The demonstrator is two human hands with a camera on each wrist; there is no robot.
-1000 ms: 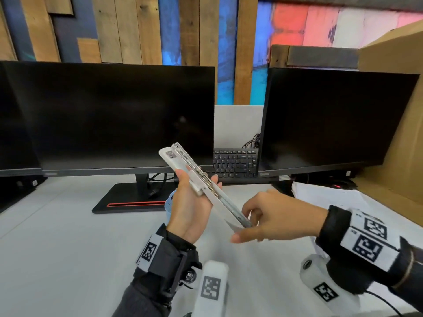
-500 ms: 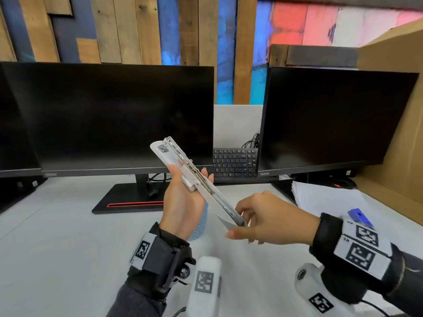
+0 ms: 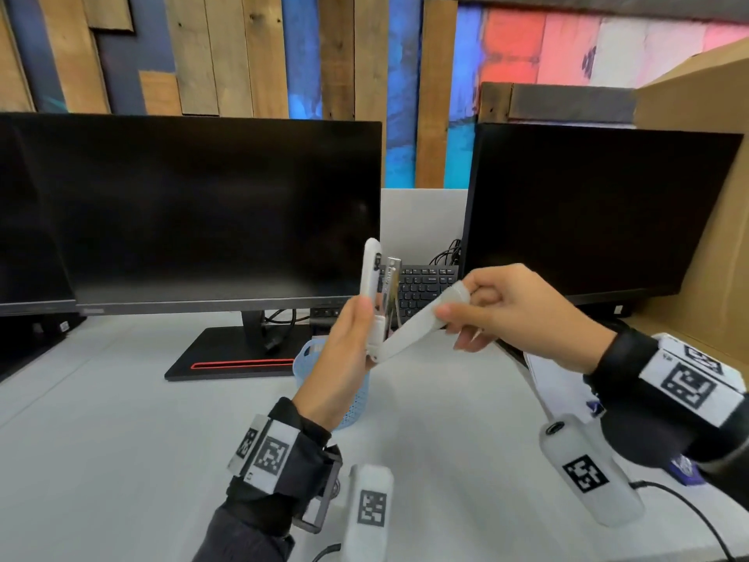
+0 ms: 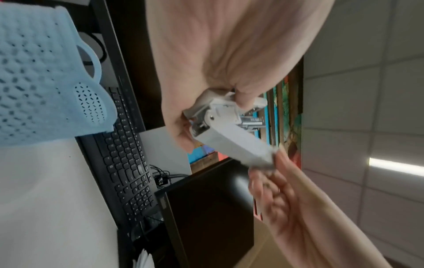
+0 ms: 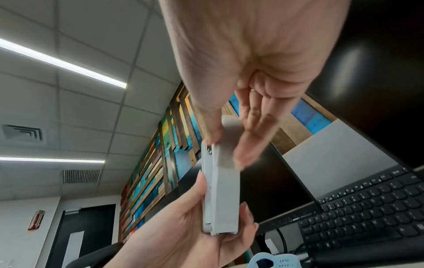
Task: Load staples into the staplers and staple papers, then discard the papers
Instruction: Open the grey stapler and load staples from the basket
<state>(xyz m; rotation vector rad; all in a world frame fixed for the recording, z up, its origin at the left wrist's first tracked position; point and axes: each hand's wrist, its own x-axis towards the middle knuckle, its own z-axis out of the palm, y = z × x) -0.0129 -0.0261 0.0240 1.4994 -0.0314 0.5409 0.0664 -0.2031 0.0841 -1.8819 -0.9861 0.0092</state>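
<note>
While my left hand [image 3: 344, 350] grips the white stapler [image 3: 379, 302] upright above the desk, my right hand [image 3: 523, 314] pinches its hinged cover, swung out rightward. I judge this the loading step; next I must close it squarely. Papers [image 3: 555, 379] lie far right.

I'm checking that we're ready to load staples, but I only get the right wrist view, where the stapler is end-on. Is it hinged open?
Observer: Yes. In the head view the stapler spreads in a V. The left hand holds one white arm and the metal channel upright, and the right hand pinches the other arm out to the right.
Operator: Any paper near?
Observer: A paper stack lies on the desk below the right wrist.
</note>
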